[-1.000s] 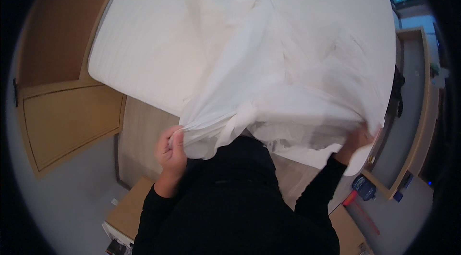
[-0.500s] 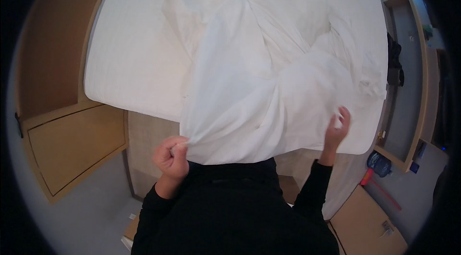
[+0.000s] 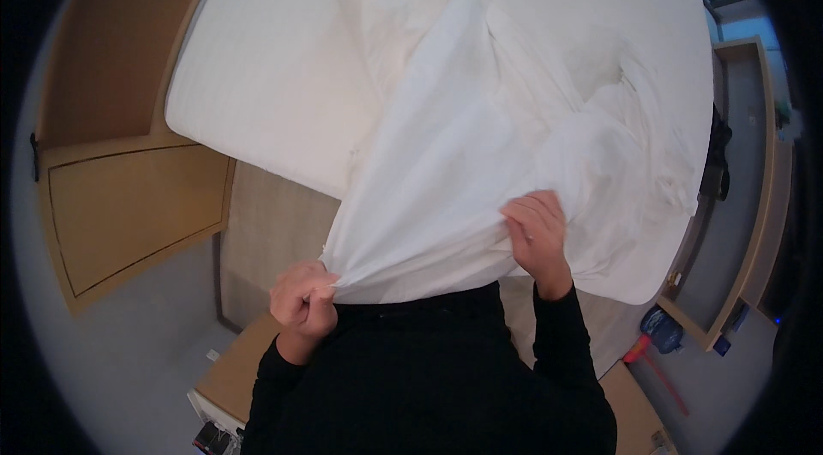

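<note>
Left hand (image 3: 302, 299) fisted tight on one corner of a white sheet (image 3: 463, 172), pulled low against the dark-sleeved torso; right hand (image 3: 537, 232) grips the sheet's edge further along, fingers (image 3: 527, 213) curled over the cloth. Sheet rises in creased folds over a white mattress (image 3: 257, 86). Wooden cabinet (image 3: 129, 206) stands left; blue-and-red item (image 3: 660, 331) on floor lower right.

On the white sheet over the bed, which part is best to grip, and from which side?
Probably the near edge of the white sheet, from the foot of the mattress. It hangs gathered and taut there. The left hand pinches its corner in a fist, and the right hand grasps the edge further right.
</note>
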### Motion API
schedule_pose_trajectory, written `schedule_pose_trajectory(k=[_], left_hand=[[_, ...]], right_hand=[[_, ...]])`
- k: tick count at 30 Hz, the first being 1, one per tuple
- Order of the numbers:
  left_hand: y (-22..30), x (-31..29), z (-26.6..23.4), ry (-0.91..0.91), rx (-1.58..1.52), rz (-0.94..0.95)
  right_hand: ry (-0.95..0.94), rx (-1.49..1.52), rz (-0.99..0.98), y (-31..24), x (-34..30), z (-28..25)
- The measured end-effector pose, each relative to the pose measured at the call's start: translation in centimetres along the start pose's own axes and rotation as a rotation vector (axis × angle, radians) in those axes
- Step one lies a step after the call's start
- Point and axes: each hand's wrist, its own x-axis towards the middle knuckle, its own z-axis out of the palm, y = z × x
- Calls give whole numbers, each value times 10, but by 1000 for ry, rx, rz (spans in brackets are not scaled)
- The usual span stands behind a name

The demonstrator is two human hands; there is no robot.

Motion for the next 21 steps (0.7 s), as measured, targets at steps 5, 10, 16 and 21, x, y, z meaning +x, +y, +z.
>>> schedule_pose_trajectory(k=[5,10,16,21], left_hand=[[-5,-8,3,94,70,-152],[-6,-7,10,96,-26,-154],[-3,5,15,15,-130,12],[0,12,13,-57,-196,84]], right_hand=[[169,43,-60,-29,-19,-37],[-205,276,212,-26,-30,-36],[-231,295,510,-19,-30,-4],[-212,140,380,-11,-19,12]])
